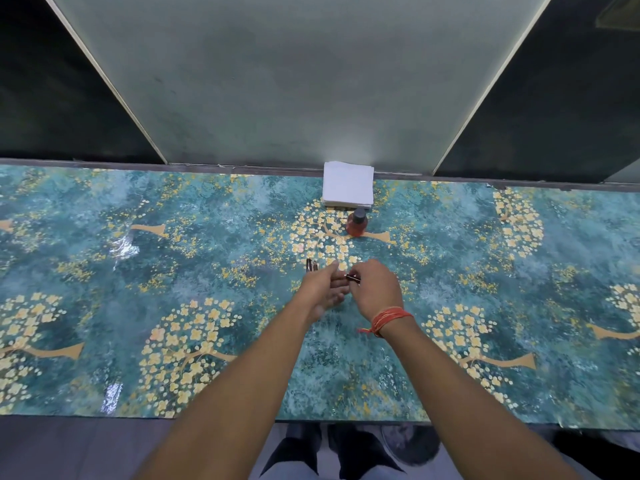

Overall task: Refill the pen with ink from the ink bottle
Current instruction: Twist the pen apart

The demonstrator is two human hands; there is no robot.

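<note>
- One ink bottle: red-orange liquid, dark cap fitted, standing upright on the bench beyond the hands.
- One stack of white paper napkins: at the far edge of the bench, just behind the ink bottle.
- Two hands, both over the bench centre, close together.
- Right hand: fingers curled, pinching a short dark pen part between thumb and fingertips. An orange thread band circles the wrist.
- Left hand: fingers partly extended toward the pen part; contact with it cannot be determined.
- Two dark slim pen pieces: lying side by side on the bench, just left of the left hand's fingertips.
- The bench covering is teal with yellow blossom trees; a pale upright panel rises behind the bench.
</note>
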